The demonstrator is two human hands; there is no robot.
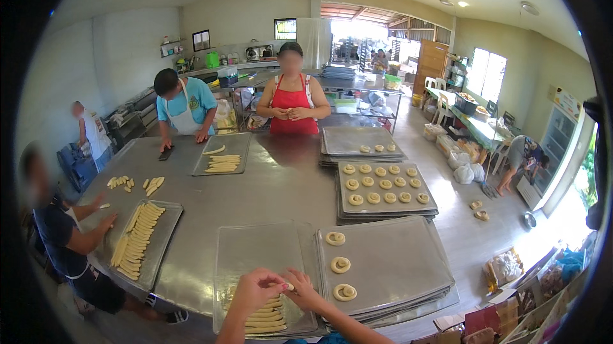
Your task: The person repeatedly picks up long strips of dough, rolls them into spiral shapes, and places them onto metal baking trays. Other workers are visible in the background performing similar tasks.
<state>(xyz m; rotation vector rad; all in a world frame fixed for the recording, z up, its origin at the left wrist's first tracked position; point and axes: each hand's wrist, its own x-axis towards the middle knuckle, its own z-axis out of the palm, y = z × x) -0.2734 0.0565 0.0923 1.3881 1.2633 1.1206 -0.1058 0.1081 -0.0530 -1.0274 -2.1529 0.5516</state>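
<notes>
My left hand [258, 291] pinches a small piece of pale dough [289, 286] between thumb and fingers. Against the same piece my right hand [301, 289] curls its fingers, which partly hide it. Both hands are above a metal baking tray [258, 243], where several dough strips [263, 324] lie side by side at the near end. Just right of my right hand, a stack of trays [388, 262] carries three coiled dough rolls [340, 265] along its left side.
All this stands on a steel worktable [282, 190]. Behind, another tray stack [387, 205] holds rows of coiled rolls. At left, a co-worker [72, 229] reaches by a tray of dough strips [136, 238]. Two co-workers stand across the table, one in a red apron [294, 104], one touching a dark object [165, 153].
</notes>
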